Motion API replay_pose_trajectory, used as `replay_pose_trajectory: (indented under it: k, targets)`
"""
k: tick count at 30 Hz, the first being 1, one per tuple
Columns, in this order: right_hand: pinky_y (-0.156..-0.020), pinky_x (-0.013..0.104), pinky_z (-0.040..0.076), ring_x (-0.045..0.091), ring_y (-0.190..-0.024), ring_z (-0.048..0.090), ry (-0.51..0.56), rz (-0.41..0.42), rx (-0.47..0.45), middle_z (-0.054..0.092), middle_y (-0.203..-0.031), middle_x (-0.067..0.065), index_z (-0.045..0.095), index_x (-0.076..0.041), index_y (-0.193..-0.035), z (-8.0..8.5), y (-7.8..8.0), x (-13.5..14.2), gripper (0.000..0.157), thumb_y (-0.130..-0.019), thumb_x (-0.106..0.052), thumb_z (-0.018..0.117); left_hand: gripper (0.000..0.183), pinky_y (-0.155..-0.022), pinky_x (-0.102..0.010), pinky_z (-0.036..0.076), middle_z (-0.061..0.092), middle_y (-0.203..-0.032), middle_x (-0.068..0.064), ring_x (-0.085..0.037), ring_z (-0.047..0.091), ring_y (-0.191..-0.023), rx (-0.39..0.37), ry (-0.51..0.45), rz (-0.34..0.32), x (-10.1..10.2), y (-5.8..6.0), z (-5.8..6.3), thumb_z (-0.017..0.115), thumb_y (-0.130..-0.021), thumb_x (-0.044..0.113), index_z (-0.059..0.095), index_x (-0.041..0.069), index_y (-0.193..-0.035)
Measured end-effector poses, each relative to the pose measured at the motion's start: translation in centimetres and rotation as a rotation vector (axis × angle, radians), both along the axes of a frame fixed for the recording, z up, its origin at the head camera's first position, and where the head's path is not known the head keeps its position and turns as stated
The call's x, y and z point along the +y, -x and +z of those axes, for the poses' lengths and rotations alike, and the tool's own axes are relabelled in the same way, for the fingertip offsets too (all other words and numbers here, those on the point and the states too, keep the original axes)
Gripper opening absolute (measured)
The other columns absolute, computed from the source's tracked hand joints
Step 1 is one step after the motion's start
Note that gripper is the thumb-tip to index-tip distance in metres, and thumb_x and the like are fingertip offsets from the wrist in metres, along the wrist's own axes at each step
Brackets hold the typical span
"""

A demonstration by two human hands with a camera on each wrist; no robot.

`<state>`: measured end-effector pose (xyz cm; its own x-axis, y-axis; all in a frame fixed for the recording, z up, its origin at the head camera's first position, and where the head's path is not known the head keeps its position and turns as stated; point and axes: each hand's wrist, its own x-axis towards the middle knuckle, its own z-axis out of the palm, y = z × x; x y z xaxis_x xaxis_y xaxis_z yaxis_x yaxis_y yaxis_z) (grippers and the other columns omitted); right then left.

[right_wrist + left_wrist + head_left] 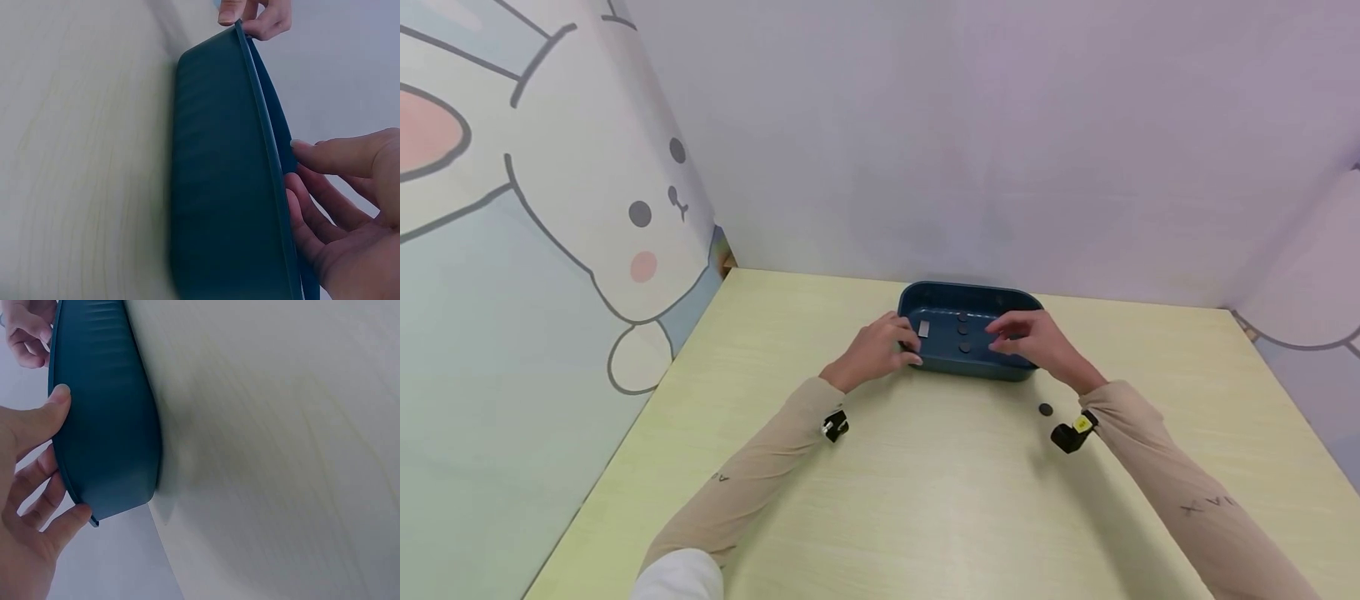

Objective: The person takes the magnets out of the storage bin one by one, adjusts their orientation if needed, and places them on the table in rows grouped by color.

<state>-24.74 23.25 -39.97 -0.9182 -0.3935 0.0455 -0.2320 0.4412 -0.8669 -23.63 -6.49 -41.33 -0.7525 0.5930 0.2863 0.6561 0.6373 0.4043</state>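
Observation:
A dark blue plastic tray (pixel 973 367) stands at the back of the table. My left hand (pixel 880 348) grips its left end; in the left wrist view, the thumb and fingers are on the rim. Over the tray's right part is my right hand (pixel 1026 337), fingers loosely bent, with a gap between thumb and fingertips and nothing visible in it. In the right wrist view, these fingertips overlap the tray's inside. On the tray floor, three dark round discs (pixel 965 347) lie in a row, with a small silvery rectangular piece (pixel 923 328) left of them.
Another dark round disc (pixel 1046 409) lies on the pale wooden table (pixel 910 500), in front of the tray's right end. Close behind the tray rises a pale wall (pixel 955 167). A wall with a cartoon rabbit (pixel 580 192) borders the left side.

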Motion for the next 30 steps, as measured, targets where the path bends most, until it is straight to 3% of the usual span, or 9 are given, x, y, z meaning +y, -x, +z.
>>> replay_pose_trajectory:
  k: [4, 8, 12, 21, 30]
  targets:
    - [-0.073, 0.025, 0.052, 0.022, -0.082, 0.061, 0.006, 0.022, -0.017, 0.060, -0.107, 0.027, 0.065, 0.004, -0.107, 0.0, 0.2, -0.4, 0.024, -0.084, -0.002, 0.070, 0.013, -0.065, -0.027, 0.043, 0.058, -0.089, 0.005, -0.013, 0.046, -0.083, 0.000, 0.004, 0.003, 0.0, 0.0, 0.0, 0.075, -0.082, 0.026, 0.073, 0.015, -0.088]
    - [-0.074, 0.026, 0.052, 0.022, -0.082, 0.064, 0.017, 0.046, -0.042, 0.061, -0.104, 0.025, 0.063, 0.008, -0.108, 0.1, 0.3, -0.8, 0.023, -0.086, 0.003, 0.065, 0.013, -0.065, -0.027, 0.043, 0.058, -0.089, 0.005, -0.014, 0.047, -0.084, -0.006, 0.002, 0.001, 0.0, 0.0, -0.1, 0.075, -0.083, 0.026, 0.073, 0.015, -0.088]
    - [-0.074, 0.027, 0.053, 0.023, -0.083, 0.066, 0.023, 0.059, -0.075, 0.062, -0.100, 0.023, 0.064, 0.009, -0.108, 0.0, 0.5, -1.1, 0.023, -0.085, 0.006, 0.064, 0.013, -0.066, -0.027, 0.043, 0.058, -0.089, 0.005, -0.017, 0.049, -0.085, -0.001, 0.002, -0.003, 0.0, 0.0, -0.1, 0.075, -0.083, 0.027, 0.073, 0.015, -0.088]
    - [-0.074, 0.028, 0.053, 0.026, -0.083, 0.064, 0.038, 0.106, -0.109, 0.059, -0.103, 0.032, 0.062, 0.013, -0.108, -0.9, 1.5, -1.7, 0.026, -0.082, 0.014, 0.063, 0.014, -0.066, -0.026, 0.043, 0.058, -0.090, 0.006, -0.013, 0.047, -0.084, 0.007, 0.019, 0.002, 0.0, -0.1, 0.1, 0.074, -0.083, 0.028, 0.073, 0.016, -0.088]
    - [-0.075, 0.030, 0.054, 0.030, -0.087, 0.065, 0.034, 0.145, -0.146, 0.060, -0.109, 0.029, 0.063, 0.013, -0.108, -1.5, 2.4, -2.8, 0.027, -0.081, 0.018, 0.059, 0.013, -0.066, -0.028, 0.043, 0.058, -0.090, 0.006, -0.016, 0.048, -0.085, -0.006, 0.012, 0.006, 0.1, 0.0, 0.0, 0.075, -0.082, 0.027, 0.073, 0.016, -0.089]
